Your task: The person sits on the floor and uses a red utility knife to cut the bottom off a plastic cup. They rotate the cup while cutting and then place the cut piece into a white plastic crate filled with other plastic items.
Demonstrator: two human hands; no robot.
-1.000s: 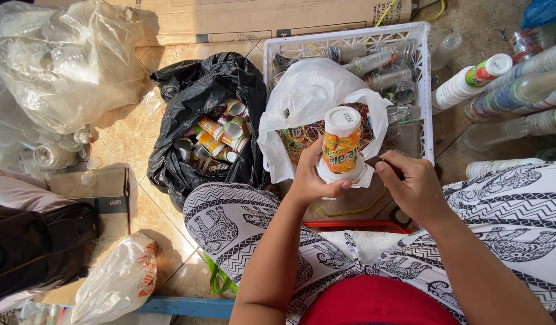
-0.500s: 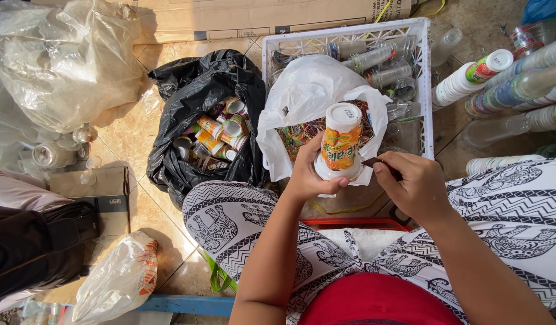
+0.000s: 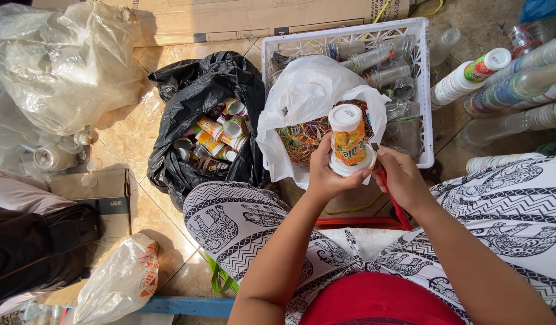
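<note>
My left hand (image 3: 327,170) grips a white plastic cup (image 3: 348,141) with an orange and yellow printed label, held bottom up above my lap. My right hand (image 3: 403,176) holds a small tool with a red handle (image 3: 393,198), its tip touching the cup's rim at the right. Just behind the cup, a white plastic bag (image 3: 308,96) lies open with a tangle of coloured rubber bands (image 3: 305,137) inside.
A black bag (image 3: 187,102) at my left knee holds several similar printed cups. A white crate (image 3: 423,90) behind contains clear plastic cups. Stacks of cups (image 3: 512,78) lie at the right, clear plastic bags (image 3: 61,66) and a cardboard box (image 3: 103,198) at the left.
My right hand has closed in on the cup's rim from the right. The cup has tipped slightly and stays in my left hand.
</note>
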